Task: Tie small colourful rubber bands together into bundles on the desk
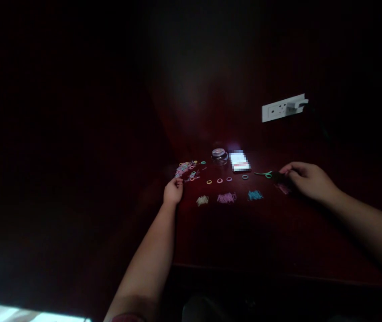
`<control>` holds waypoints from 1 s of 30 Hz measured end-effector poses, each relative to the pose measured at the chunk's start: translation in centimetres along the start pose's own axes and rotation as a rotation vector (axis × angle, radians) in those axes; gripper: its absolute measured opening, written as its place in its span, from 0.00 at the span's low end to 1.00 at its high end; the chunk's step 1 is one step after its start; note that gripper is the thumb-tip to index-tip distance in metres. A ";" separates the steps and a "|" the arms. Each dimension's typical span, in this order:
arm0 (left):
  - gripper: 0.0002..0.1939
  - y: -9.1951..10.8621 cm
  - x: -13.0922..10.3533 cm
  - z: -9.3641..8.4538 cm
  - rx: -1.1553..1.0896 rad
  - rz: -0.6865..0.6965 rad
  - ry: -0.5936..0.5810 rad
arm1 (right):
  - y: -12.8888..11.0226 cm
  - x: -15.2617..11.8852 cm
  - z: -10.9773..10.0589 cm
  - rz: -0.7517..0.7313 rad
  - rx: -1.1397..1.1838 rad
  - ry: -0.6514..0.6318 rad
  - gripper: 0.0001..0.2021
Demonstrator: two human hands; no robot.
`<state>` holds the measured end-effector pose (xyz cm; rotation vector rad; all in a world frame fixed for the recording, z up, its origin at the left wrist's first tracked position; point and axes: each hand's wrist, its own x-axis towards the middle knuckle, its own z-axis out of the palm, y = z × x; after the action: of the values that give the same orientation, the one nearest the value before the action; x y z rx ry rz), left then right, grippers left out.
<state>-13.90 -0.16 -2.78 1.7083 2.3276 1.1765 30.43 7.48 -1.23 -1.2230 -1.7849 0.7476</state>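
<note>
My left hand [174, 191] is closed at the near edge of a mixed heap of small colored bands [184, 168]; what its fingers hold, if anything, is too small to tell. Over a dim pink pile [283, 188] at the right, my right hand [300, 176] has its fingertips together, their contents hidden in shadow. Sorted piles lie between the hands: pale yellow [202, 200], purple [227, 197] and blue [255, 195]. Behind them sit single rings in yellow [209, 182], pink [220, 180], purple [229, 179] and grey-blue [245, 177].
Green scissors [267, 175] lie just left of my right hand. A round clear container [219, 155] stands at the back beside a lit phone [240, 161]. On the wall is a socket panel [279, 108] with a plug. The dark red table's front edge [244, 269] runs below.
</note>
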 end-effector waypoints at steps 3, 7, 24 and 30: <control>0.12 0.2 0.0 0.7 0.063 0.040 -0.017 | -1.4 -0.3 0.1 -0.025 -0.013 -0.022 0.08; 0.16 0.3 0.9 1.3 0.133 0.025 -0.015 | -4.7 -0.2 1.1 -0.193 -0.156 -0.097 0.07; 0.07 0.1 1.1 0.9 0.017 -0.073 -0.090 | -7.6 -3.6 6.6 -0.570 -0.124 -0.293 0.08; 0.09 0.0 0.5 0.6 -0.091 -0.048 -0.166 | -6.9 -3.0 6.7 -0.538 -0.113 -0.300 0.07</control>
<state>-13.78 0.58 -3.04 1.6425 2.1722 1.0703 22.02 2.16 0.31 -0.6612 -2.2943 0.5361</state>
